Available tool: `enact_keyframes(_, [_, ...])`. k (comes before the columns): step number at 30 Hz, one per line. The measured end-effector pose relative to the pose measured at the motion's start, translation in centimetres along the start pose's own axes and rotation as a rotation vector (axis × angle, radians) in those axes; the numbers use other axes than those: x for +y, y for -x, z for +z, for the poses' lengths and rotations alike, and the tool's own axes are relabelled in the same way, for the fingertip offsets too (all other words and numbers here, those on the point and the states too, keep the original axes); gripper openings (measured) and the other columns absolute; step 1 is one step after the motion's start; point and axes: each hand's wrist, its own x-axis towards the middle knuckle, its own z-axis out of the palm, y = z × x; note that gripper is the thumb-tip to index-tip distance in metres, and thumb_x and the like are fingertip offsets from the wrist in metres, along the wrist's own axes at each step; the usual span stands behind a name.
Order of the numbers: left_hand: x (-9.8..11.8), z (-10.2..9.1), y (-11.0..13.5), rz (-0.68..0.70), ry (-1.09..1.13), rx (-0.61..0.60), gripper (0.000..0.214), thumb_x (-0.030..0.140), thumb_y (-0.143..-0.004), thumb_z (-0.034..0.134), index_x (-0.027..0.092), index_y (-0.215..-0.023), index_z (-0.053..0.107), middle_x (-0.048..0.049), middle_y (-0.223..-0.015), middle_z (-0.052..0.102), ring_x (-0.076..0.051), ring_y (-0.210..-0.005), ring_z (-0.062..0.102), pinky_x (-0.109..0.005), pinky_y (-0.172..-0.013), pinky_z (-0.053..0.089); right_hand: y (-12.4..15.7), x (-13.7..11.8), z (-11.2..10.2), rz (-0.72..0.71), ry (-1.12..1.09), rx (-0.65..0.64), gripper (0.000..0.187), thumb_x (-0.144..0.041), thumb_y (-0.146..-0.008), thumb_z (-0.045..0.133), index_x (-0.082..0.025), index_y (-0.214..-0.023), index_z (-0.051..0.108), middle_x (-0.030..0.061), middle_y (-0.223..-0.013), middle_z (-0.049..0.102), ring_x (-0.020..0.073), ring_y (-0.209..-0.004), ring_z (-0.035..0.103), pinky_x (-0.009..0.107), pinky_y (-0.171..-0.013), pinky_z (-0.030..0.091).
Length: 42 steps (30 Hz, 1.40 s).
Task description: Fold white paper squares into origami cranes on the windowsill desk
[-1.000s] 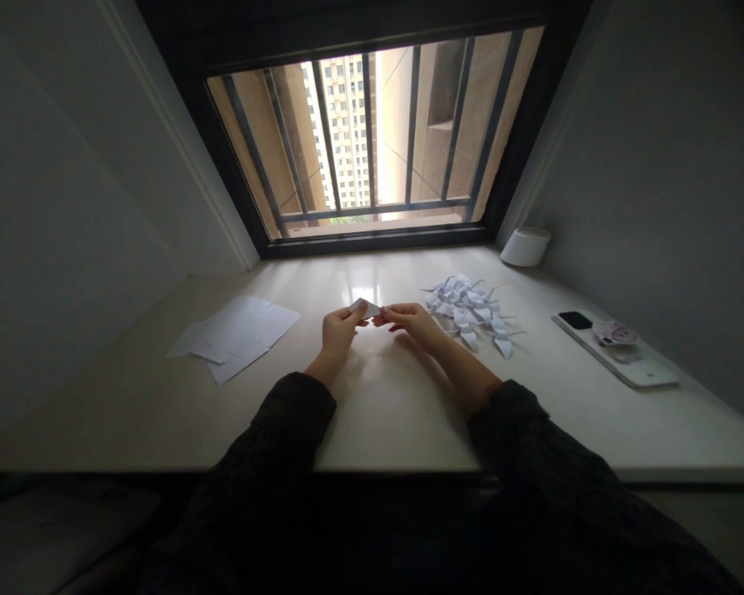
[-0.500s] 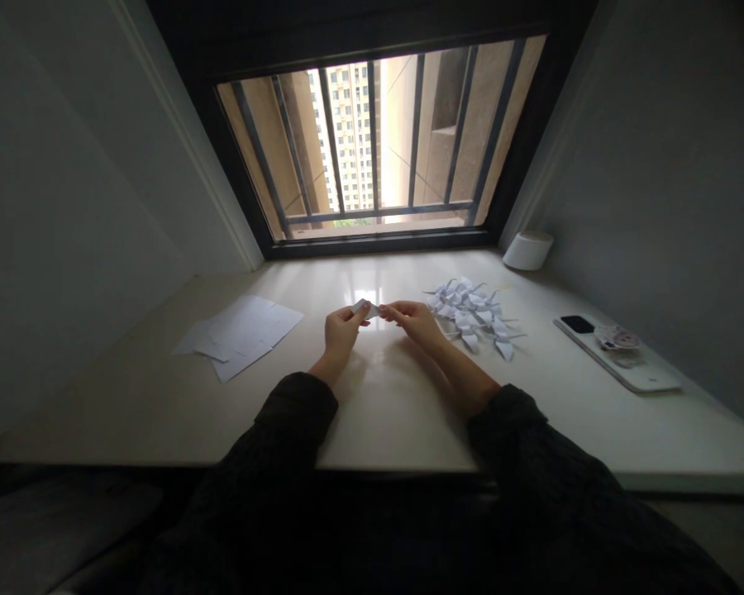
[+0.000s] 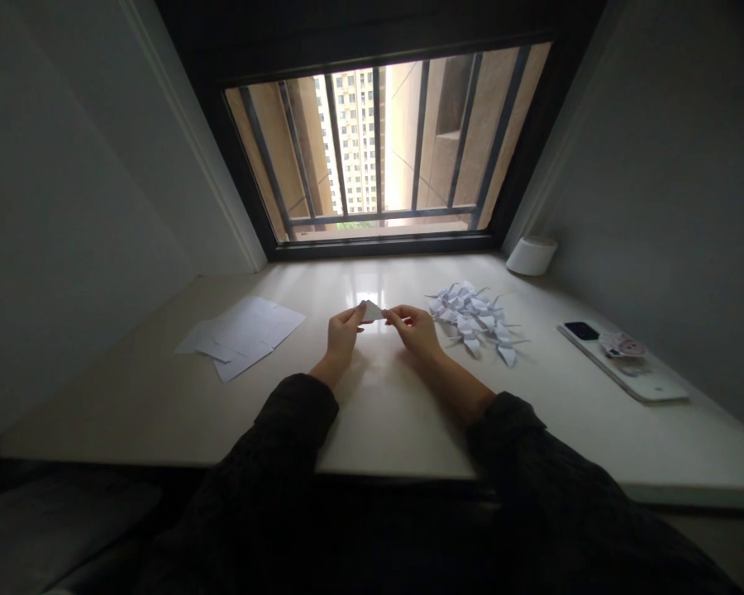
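Pinching a folded paper (image 3: 373, 311), the left hand (image 3: 343, 330) and right hand (image 3: 417, 332) grip its opposite sides. Paper birds (image 3: 469, 311) lie right of it, loose sheets (image 3: 251, 328) to its left.

A loose, near-black fabric left sleeve (image 3: 257, 459) and a matching right sleeve (image 3: 570, 471), both softly creased, end in a broad, thick left cuff (image 3: 303, 405) and an equally dark right cuff (image 3: 508, 416), well short of the bare left hand (image 3: 343, 332) and bare right hand (image 3: 417, 332). Finer cloth texture is lost in shadow.

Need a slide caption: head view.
Left hand and right hand hold a folded paper between white sheets and origami pieces.
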Motion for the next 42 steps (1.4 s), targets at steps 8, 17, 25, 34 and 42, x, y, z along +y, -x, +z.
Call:
enact_keyframes(8, [0.2,0.3,0.0,0.019,-0.003,-0.014,0.043,0.056,-0.072,0.062,0.017,-0.087,0.073,-0.0086,-0.086,0.072,-0.021,-0.078,0.067,-0.029,-0.065,0.043,0.1,-0.7,-0.1,-0.089,-0.107,-0.003,0.038,-0.048,-0.069,0.070,-0.022,-0.096,0.073,0.0040,-0.080,0.071,0.0172,-0.071,0.062,0.028,-0.064,0.046])
enact_keyframes(17, [0.2,0.3,0.0,0.066,-0.037,-0.036,0.046,0.057,-0.073,0.061,0.015,-0.088,0.073,-0.0084,-0.084,0.072,-0.020,-0.075,0.066,-0.028,-0.063,0.043,-0.5,0.2,0.0,-0.026,-0.198,0.030,0.032,-0.049,-0.071,0.066,-0.021,-0.085,0.075,0.0033,-0.074,0.071,0.0172,-0.067,0.062,0.029,-0.061,0.045])
enact_keyframes(25, [-0.2,0.4,0.0,0.109,-0.077,-0.051,0.044,0.055,-0.075,0.061,0.015,-0.087,0.074,-0.0080,-0.077,0.071,-0.019,-0.072,0.065,-0.027,-0.059,0.043,-0.6,0.9,0.7,0.078,-0.343,0.016,0.031,-0.050,-0.073,0.064,-0.019,-0.079,0.067,0.0005,-0.061,0.065,0.0155,-0.059,0.061,0.028,-0.057,0.044])
enact_keyframes(34, [0.1,0.1,-0.2,0.028,0.017,0.022,0.043,0.056,-0.071,0.065,0.015,-0.082,0.073,-0.0069,-0.077,0.070,-0.017,-0.070,0.063,-0.025,-0.058,0.043,-0.6,0.4,0.5,0.037,-0.399,-0.123,0.039,-0.046,-0.062,0.076,-0.022,-0.091,0.067,0.0021,-0.071,0.071,0.0192,-0.068,0.066,0.031,-0.063,0.048])
enact_keyframes(42, [0.0,-0.1,-0.4,0.019,0.010,0.099,0.044,0.056,-0.069,0.065,0.014,-0.077,0.073,-0.0056,-0.069,0.067,-0.015,-0.064,0.059,-0.024,-0.056,0.042,-0.1,-0.1,-0.1,-0.218,-0.058,-0.028,0.043,-0.045,-0.069,0.072,-0.025,-0.106,0.062,0.0033,-0.085,0.071,0.0194,-0.074,0.064,0.034,-0.068,0.049])
